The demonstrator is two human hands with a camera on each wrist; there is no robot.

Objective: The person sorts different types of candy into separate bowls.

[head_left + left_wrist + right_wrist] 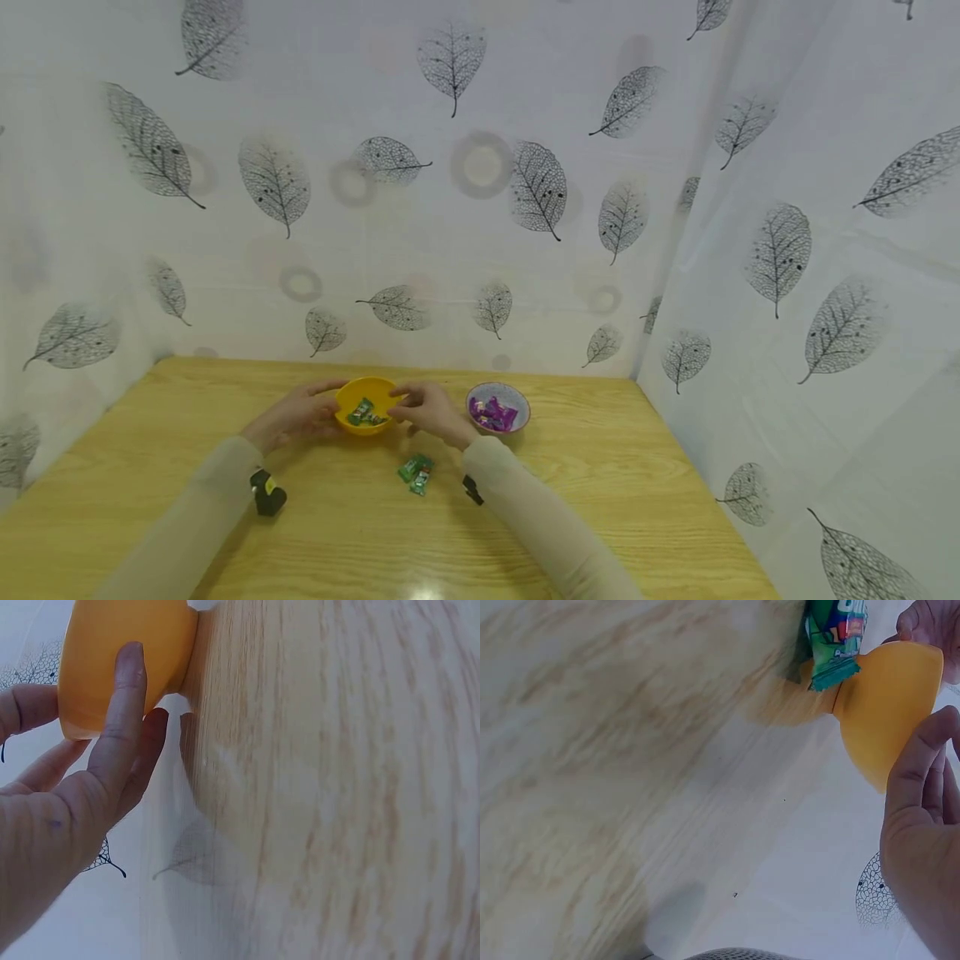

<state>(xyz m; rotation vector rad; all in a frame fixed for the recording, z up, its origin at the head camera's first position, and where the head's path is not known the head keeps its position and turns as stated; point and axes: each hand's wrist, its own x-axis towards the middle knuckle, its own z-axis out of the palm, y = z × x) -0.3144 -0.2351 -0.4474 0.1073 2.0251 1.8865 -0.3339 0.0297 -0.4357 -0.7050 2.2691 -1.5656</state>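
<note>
A yellow bowl holds a few green-wrapped candies and stands on the wooden table between both hands. My left hand holds the bowl's left side; in the left wrist view its thumb lies along the outer wall and the other fingers reach round it. On the opposite side, my right hand has its thumb and fingertips at the rim, bent about the edge. The right wrist view shows both hands flanking the bowl. More green-wrapped candies lie on the table in front, one seen large in the right wrist view.
A pale bowl with a reddish rim containing purple-wrapped candies stands just right of my right hand. Behind the wooden table hangs a white sheet printed with leaves, which also runs along the right side.
</note>
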